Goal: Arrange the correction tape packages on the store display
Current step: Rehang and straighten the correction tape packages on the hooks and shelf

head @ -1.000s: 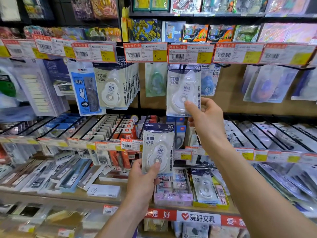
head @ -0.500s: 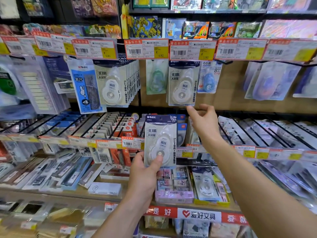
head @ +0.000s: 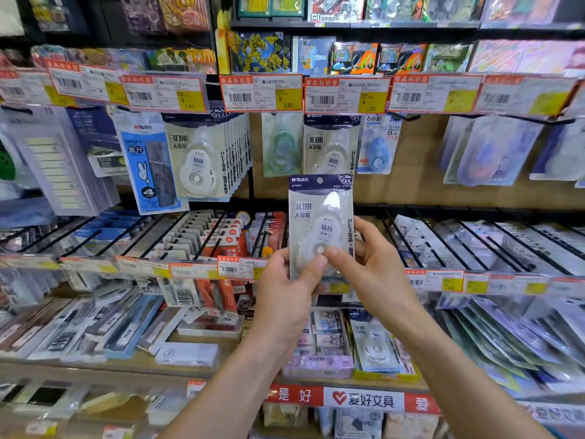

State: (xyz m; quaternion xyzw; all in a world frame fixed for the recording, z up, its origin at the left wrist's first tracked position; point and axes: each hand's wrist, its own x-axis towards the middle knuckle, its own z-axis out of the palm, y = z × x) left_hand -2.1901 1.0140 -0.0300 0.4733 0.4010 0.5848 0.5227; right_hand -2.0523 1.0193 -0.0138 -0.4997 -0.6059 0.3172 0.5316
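Correction tape package [head: 316, 217] upright at frame centre, long axis vertical; left hand [head: 285, 289] and right hand [head: 376, 274] both pinch its lower half; matching hung package [head: 330, 144] directly above.

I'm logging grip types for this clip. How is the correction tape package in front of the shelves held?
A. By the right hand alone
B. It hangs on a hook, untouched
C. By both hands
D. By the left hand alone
C: the left hand and the right hand both grip the lower part of the correction tape package, with both thumbs on its front.
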